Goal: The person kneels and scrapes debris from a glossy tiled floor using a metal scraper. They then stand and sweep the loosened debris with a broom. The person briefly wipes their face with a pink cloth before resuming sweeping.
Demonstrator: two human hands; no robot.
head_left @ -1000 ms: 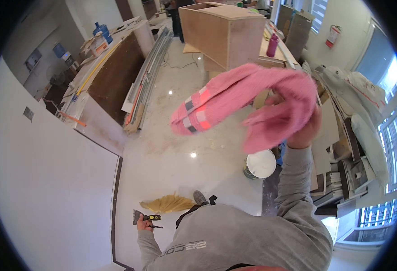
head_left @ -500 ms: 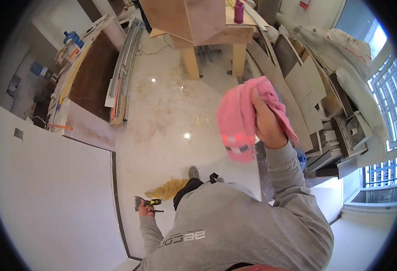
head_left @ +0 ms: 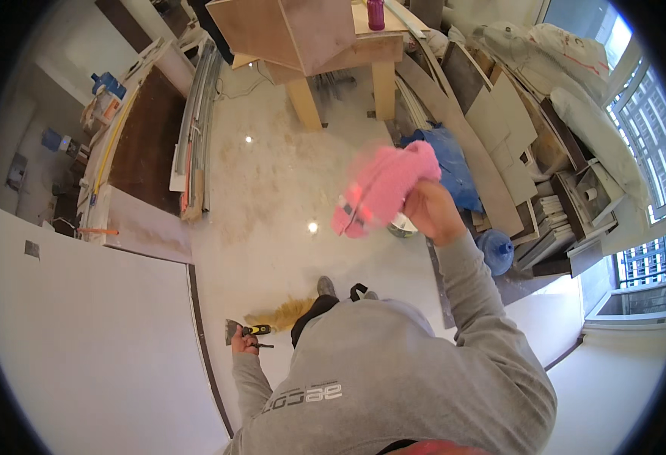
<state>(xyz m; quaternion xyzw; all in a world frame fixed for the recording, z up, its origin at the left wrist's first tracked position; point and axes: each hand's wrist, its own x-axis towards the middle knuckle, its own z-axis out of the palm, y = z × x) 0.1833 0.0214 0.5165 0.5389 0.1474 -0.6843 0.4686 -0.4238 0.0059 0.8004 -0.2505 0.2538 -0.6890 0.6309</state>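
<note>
My right hand [head_left: 433,214] is raised in front of me and closed around a pink cloth [head_left: 397,178], which is partly blurred by motion. Low on the left, my left hand [head_left: 243,343] grips a scraper [head_left: 259,329] with a wide metal blade and a black and yellow handle. A thin dark piece also sticks out of that hand; its kind is unclear. Beside the scraper, a yellowish bristly bundle [head_left: 287,312] like a broom head lies near my shoe. Behind the cloth, a round shiny object [head_left: 403,226] shows only in part.
A wooden table [head_left: 371,53] stands ahead with a wooden box [head_left: 284,34] and a pink bottle [head_left: 375,14]. Boards [head_left: 500,129], a blue bag [head_left: 450,163] and a water jug [head_left: 496,252] line the right. Long metal profiles [head_left: 195,129] lie left; a white panel [head_left: 83,318] stands nearer.
My right hand has moved left and slightly down with the pink cloth, now more bunched. The blue bag, water jug and round shiny object have come into fuller view. The left hand keeps the scraper.
</note>
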